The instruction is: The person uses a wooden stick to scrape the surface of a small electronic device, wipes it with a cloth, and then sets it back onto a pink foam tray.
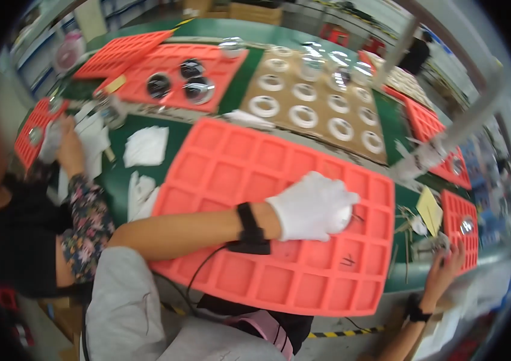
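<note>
My left hand (309, 207), in a white glove, reaches across a large red tray (255, 280) with square compartments. Its fingers curl around a pale, shiny rounded piece (342, 219) over the tray's right part; its kind is blurred. At the far right my bare right hand (445, 268) has its thumb and fingers closed at a clear glass piece (433, 245), partly hidden by the fingers. Beside that hand lies a small red tray (469, 210) with a clear dome (467, 226) on it.
Behind the large tray, a brown board (321, 123) bears several white rings and clear glass pieces. A red tray (135, 90) at the back left holds dark domes. White cloths (147, 146) lie left. A co-worker's arm (84, 192) works there. A metal post (454, 129) rises right.
</note>
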Action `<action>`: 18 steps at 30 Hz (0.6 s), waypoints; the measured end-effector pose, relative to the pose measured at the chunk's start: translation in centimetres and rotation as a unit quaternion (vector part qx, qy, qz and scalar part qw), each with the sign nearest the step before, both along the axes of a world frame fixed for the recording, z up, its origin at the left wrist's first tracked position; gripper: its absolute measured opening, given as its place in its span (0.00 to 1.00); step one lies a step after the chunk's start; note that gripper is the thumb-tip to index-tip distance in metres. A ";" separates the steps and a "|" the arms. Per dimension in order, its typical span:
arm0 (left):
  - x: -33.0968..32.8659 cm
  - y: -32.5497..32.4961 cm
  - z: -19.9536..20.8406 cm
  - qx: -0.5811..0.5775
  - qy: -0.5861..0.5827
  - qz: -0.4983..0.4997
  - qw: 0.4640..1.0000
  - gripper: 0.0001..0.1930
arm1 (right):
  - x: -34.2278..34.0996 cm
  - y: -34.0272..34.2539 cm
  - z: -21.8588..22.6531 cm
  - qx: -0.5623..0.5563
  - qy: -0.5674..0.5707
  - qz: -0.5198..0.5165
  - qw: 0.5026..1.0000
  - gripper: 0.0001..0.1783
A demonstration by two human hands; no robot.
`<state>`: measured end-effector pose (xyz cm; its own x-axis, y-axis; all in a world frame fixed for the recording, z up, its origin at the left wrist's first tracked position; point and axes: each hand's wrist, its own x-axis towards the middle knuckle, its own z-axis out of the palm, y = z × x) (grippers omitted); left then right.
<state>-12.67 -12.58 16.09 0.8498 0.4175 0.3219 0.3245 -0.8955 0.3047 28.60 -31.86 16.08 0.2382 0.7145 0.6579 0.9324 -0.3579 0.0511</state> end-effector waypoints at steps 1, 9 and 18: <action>-0.3 0.0 -0.4 -0.001 0.001 0.022 1.000 0.28 | -0.7 0.1 0.1 -0.001 0.001 0.022 1.000 0.20; -3.8 -0.5 -4.0 -0.219 -0.106 -0.021 0.970 0.23 | -2.2 -0.4 -3.5 -0.014 0.006 0.009 1.000 0.19; -2.2 0.6 -6.0 -0.104 -0.146 -0.102 0.979 0.32 | 0.4 -1.6 -3.5 0.016 0.035 0.018 0.999 0.20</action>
